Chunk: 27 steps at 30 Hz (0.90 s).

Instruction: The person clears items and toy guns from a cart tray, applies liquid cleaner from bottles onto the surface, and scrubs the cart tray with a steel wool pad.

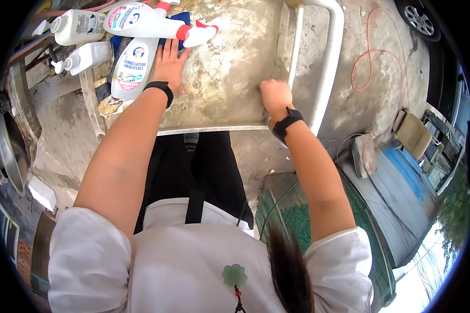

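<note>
Outdoors, over a weathered, mottled grey-brown tabletop [224,68], a person's hands rest well apart. The left hand [168,65] lies flat, fingers spread, beside a pale plastic bottle labelled "Sgrassatore Universale" [132,70]; the right hand [275,96] is curled into a fist near a white tubular rail [330,57], and whether it encloses anything cannot be told. Across the first bottle's upper end lies a red-and-white-triggered spray bottle [146,23]. A sideways nudge from the spread fingers could roll that upper bottle loose; a knocked trigger might squirt its contents.
</note>
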### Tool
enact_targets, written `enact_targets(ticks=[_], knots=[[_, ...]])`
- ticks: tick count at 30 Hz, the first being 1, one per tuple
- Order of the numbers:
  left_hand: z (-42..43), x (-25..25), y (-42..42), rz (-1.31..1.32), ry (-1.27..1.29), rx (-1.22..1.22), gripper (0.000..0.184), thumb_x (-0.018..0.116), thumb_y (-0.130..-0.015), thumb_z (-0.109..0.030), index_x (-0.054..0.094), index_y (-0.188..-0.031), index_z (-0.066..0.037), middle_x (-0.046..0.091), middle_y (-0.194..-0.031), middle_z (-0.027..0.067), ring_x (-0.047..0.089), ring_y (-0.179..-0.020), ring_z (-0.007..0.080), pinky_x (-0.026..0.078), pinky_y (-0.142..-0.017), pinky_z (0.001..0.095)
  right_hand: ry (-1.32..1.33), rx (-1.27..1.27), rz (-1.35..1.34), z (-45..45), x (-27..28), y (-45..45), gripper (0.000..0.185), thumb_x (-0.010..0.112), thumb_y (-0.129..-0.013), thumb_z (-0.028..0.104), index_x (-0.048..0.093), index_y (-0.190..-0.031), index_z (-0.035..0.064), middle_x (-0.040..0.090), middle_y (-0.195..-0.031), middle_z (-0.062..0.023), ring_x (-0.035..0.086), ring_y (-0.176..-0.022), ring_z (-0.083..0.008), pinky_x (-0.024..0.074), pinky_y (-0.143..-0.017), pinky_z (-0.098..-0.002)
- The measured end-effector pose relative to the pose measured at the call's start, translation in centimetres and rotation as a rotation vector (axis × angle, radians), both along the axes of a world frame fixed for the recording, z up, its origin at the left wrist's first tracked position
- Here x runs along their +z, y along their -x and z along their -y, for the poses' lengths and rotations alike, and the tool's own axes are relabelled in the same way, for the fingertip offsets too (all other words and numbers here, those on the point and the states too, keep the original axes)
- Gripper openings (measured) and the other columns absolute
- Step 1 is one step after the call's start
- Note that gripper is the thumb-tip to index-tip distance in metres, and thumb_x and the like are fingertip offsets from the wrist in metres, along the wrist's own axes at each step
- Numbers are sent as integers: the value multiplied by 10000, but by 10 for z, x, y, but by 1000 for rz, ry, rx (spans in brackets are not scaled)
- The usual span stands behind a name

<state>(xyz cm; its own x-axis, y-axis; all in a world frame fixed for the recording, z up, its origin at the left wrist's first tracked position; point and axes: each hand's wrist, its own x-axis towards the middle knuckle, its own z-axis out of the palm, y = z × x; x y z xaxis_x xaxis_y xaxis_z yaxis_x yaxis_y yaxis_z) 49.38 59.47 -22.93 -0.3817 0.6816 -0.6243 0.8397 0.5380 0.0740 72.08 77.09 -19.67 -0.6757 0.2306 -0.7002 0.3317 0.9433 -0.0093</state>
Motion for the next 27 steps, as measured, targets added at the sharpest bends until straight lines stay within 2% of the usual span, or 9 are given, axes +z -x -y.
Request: enact_targets(ticks=[2, 5, 8, 11, 12, 17, 20, 23, 27], knots=[[-5, -1, 2, -1, 21, -1, 1258, 968, -415, -293, 347, -1505, -203, 135, -1590, 201, 65, -1499, 365, 124, -1213, 517, -88, -32, -48, -1, 5, 12, 121, 623, -820, 78, 735, -807, 122, 731, -854, -74, 714, -844, -241, 569, -704, -340], [-7, 1, 4, 18, 28, 12, 1240, 967, -416, -277, 363, -1496, -200, 137, -1589, 198, 70, -1498, 362, 123, -1214, 511, 147, -13, 38, 37, 0, -1, 123, 620, -811, 75, 736, -824, 115, 731, -860, -84, 715, -845, -255, 568, -690, -347], [-5, -4, 5, 14, 19, 12, 1232, 966, -419, -270, 368, -1493, -200, 159, -1583, 192, 82, -1495, 360, 118, -1217, 504, 201, 116, 5, 46, -17, -10, 123, 615, -803, 63, 728, -802, 108, 725, -843, -94, 713, -829, -260, 563, -665, -357], [-7, 1, 4, 20, 28, 19, 1248, 964, -420, -266, 351, -1506, -211, 167, -1585, 186, 78, -1497, 360, 110, -1220, 498, 57, -42, -14, -5, -14, 4, 121, 608, -792, 51, 711, -760, 104, 711, -790, -100, 709, -788, -264, 557, -649, -367], [-9, 3, 4, 14, 86, 2, 1264, 963, -423, -267, 330, -1516, -218, 175, -1586, 182, 81, -1497, 358, 112, -1219, 499, -8, -122, -154, -15, -14, 5, 117, 608, -782, 51, 698, -729, 104, 694, -737, -97, 703, -751, -268, 556, -650, -366], [-10, -3, 4, 18, 73, 28, 1266, 958, -424, -265, 325, -1520, -217, 167, -1590, 179, 77, -1499, 356, 97, -1222, 499, 275, 56, -131, 57, -7, -17, 89, 624, -768, 67, 685, -715, 105, 691, -741, -97, 700, -741, -273, 556, -651, -375], [-8, -1, 5, 22, 39, 39, 1268, 957, -420, -263, 326, -1519, -214, 171, -1588, 177, 81, -1497, 358, 94, -1222, 499, 281, 119, -108, 61, -16, -18, 90, 622, -768, 59, 681, -720, 106, 689, -738, -104, 700, -741, -275, 557, -642, -372], [-3, -8, -1, -1, 43, 12, 1269, 957, -414, -269, 329, -1515, -208, 179, -1583, 174, 93, -1493, 359, 101, -1220, 500, 108, -42, -139, 22, -16, -3, 92, 618, -770, 51, 684, -734, 104, 693, -738, -108, 703, -745, -277, 559, -633, -361], [-9, -4, 4, 7, 23, 37, 1260, 957, -411, -274, 341, -1509, -213, 164, -1592, 174, 85, -1496, 359, 97, -1221, 500, 81, -78, -108, 12, -4, 8, 79, 625, -768, 53, 688, -735, 87, 712, -785, -118, 716, -777, -275, 563, -642, -357]])
